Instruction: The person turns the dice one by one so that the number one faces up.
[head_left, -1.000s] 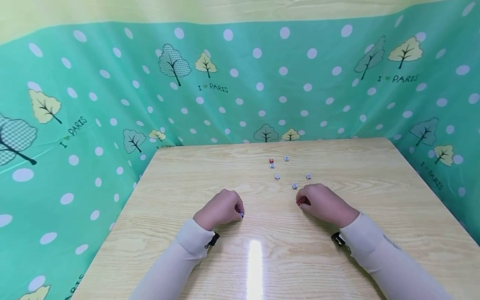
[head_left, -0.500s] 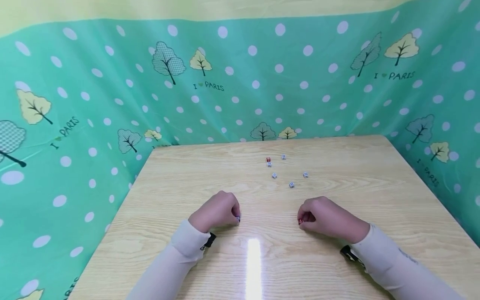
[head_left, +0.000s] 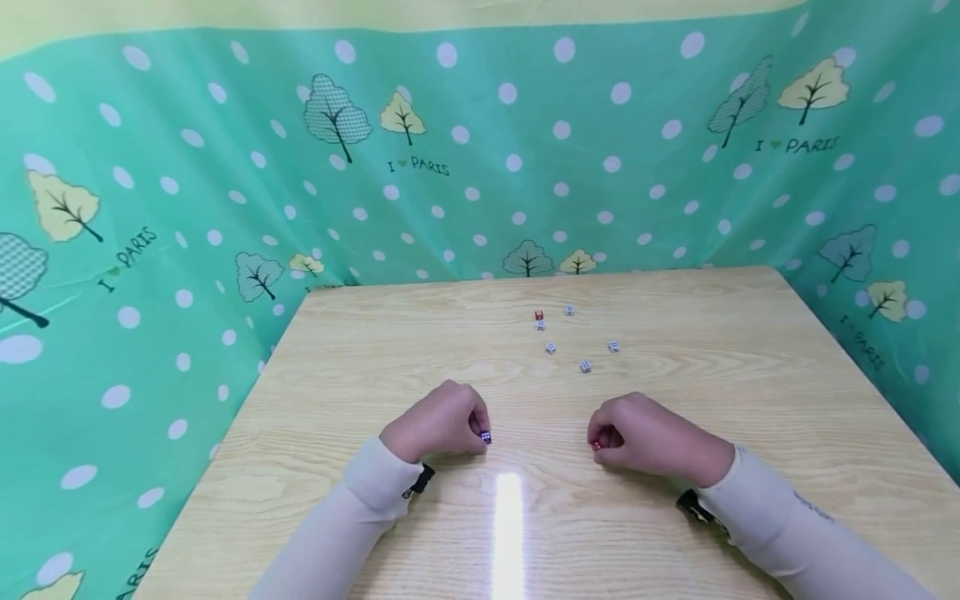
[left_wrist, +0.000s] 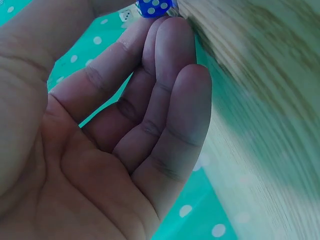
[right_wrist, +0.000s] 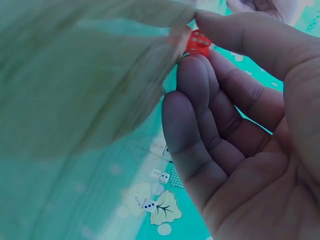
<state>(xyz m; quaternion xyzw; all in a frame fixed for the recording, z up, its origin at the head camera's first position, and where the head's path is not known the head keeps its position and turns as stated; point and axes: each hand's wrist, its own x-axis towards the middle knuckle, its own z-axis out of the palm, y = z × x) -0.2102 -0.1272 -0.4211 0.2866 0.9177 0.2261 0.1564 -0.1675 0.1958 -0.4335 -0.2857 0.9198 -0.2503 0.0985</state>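
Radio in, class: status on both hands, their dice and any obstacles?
Left hand pinching blue die. Right hand pinching red die. White dice and second red die beyond hands; no obstacle visible between hands.

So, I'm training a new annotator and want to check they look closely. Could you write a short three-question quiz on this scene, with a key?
1. What does the left hand pinch?
2. True or false: the right hand pinches a white die.
3. How many white dice show on the table in the head view? a) two b) five c) nine

Key
1. A blue die.
2. False: it pinches a red die.
3. b
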